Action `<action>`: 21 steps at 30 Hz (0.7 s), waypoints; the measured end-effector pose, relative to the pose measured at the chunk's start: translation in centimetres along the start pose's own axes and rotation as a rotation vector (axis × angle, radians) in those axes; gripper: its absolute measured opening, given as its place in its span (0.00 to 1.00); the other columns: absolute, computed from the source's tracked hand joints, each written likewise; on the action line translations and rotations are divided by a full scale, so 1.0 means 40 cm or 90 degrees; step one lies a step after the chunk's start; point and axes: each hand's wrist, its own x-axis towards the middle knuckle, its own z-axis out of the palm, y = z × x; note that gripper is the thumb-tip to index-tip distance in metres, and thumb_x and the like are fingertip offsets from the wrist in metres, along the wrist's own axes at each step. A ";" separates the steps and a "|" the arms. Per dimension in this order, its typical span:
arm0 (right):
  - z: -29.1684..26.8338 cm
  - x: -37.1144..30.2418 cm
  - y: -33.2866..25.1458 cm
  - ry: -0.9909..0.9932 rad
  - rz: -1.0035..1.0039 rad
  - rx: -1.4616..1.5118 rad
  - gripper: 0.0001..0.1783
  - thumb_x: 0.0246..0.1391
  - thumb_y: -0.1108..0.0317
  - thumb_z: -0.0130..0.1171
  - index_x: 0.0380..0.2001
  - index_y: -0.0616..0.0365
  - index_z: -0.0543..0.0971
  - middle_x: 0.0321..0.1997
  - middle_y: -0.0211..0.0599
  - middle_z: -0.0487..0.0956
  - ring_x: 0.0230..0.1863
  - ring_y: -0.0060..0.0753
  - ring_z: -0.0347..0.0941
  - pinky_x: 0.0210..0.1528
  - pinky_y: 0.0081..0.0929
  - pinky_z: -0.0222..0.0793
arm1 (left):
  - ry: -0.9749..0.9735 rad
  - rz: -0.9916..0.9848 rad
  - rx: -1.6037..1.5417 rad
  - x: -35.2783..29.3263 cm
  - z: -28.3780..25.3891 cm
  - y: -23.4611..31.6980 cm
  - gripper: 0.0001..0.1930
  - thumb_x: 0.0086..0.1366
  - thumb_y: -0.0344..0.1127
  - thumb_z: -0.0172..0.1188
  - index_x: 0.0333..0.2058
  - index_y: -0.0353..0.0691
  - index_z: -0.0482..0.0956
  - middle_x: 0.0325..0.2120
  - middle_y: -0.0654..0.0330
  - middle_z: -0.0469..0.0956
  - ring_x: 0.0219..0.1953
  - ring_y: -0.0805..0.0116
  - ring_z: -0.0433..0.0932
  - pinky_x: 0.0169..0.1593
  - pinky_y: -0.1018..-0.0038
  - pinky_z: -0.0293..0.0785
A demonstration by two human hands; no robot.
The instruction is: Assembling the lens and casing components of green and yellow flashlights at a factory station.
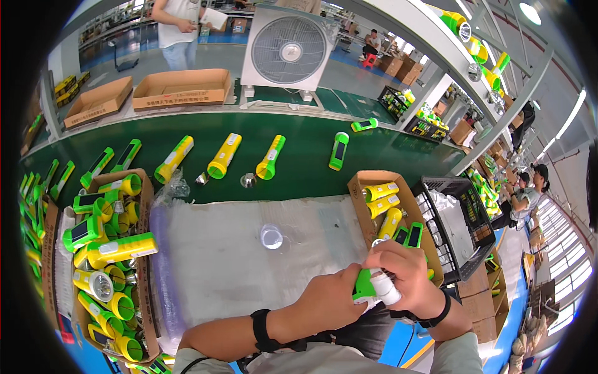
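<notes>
My left hand is closed round a flashlight, of which a green and white part shows. My right hand grips the same flashlight from the other side, fingers curled over its top. A white wrapping covers what looks like my right thumb. Most of the flashlight is hidden by my fingers. Both hands are at the right of the padded work surface, close to a cardboard box holding yellow and green flashlights. A clear round lens lies mid-surface.
At left, another cardboard box is heaped with flashlight bodies. Across the green conveyor belt lie several flashlights and loose reflector heads. A black crate stands at right; a large fan is beyond the belt.
</notes>
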 end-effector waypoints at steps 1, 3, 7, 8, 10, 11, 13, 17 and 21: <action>-0.003 -0.008 0.009 -0.006 0.006 -0.021 0.11 0.44 0.65 0.60 0.30 0.58 0.76 0.28 0.37 0.76 0.20 0.35 0.74 0.22 0.26 0.69 | -0.011 0.017 0.017 0.001 -0.006 0.004 0.25 0.48 0.39 0.65 0.43 0.35 0.67 0.26 0.51 0.77 0.26 0.50 0.78 0.27 0.61 0.73; -0.016 -0.002 -0.035 -0.007 0.056 -0.088 0.12 0.45 0.63 0.60 0.31 0.59 0.76 0.27 0.38 0.75 0.20 0.35 0.74 0.22 0.26 0.69 | 0.055 0.067 0.072 0.004 -0.010 -0.002 0.25 0.47 0.38 0.65 0.42 0.35 0.68 0.26 0.52 0.77 0.26 0.51 0.78 0.27 0.62 0.73; -0.009 0.014 -0.019 0.013 0.059 -0.132 0.16 0.46 0.58 0.60 0.31 0.60 0.74 0.21 0.35 0.72 0.17 0.33 0.72 0.19 0.26 0.66 | 0.153 0.138 0.131 0.007 -0.029 -0.011 0.23 0.45 0.36 0.67 0.40 0.36 0.70 0.26 0.55 0.77 0.25 0.54 0.78 0.26 0.63 0.72; -0.007 0.015 -0.011 0.005 0.025 -0.097 0.16 0.46 0.58 0.60 0.31 0.60 0.74 0.20 0.34 0.71 0.16 0.32 0.71 0.18 0.26 0.65 | 0.150 0.140 0.130 0.004 -0.027 -0.007 0.23 0.45 0.36 0.67 0.40 0.36 0.70 0.26 0.55 0.77 0.25 0.54 0.78 0.26 0.63 0.72; -0.003 0.016 -0.004 0.041 0.007 -0.062 0.14 0.45 0.59 0.59 0.29 0.59 0.75 0.17 0.32 0.68 0.13 0.32 0.67 0.16 0.26 0.61 | 0.109 0.097 0.067 -0.003 -0.024 0.001 0.22 0.46 0.35 0.66 0.39 0.35 0.70 0.29 0.53 0.77 0.27 0.51 0.78 0.28 0.64 0.73; -0.017 0.021 -0.004 0.007 -0.043 -0.061 0.13 0.44 0.59 0.58 0.27 0.58 0.75 0.17 0.31 0.67 0.12 0.32 0.66 0.16 0.26 0.60 | 0.103 0.098 0.065 -0.006 -0.024 0.008 0.22 0.46 0.35 0.66 0.39 0.35 0.70 0.29 0.53 0.77 0.27 0.51 0.78 0.28 0.64 0.73; -0.024 0.032 -0.007 -0.032 -0.121 -0.010 0.12 0.42 0.58 0.58 0.25 0.55 0.76 0.15 0.30 0.63 0.10 0.31 0.60 0.14 0.26 0.56 | -0.096 -0.020 -0.188 -0.016 -0.024 0.018 0.20 0.50 0.34 0.64 0.41 0.36 0.70 0.31 0.55 0.78 0.30 0.58 0.79 0.34 0.69 0.74; -0.056 0.045 -0.036 -0.128 -0.342 0.122 0.10 0.43 0.58 0.57 0.24 0.53 0.76 0.16 0.26 0.63 0.12 0.26 0.59 0.13 0.23 0.52 | -0.646 -0.085 -0.482 -0.016 -0.046 0.008 0.22 0.53 0.33 0.62 0.48 0.38 0.70 0.34 0.63 0.76 0.38 0.72 0.72 0.45 0.75 0.69; -0.059 0.021 -0.060 -0.099 -0.441 0.020 0.13 0.46 0.56 0.59 0.31 0.52 0.75 0.19 0.26 0.64 0.13 0.25 0.61 0.14 0.21 0.52 | -0.579 -0.011 -0.355 -0.024 -0.061 0.014 0.23 0.52 0.35 0.64 0.47 0.38 0.71 0.33 0.57 0.79 0.38 0.66 0.77 0.45 0.71 0.72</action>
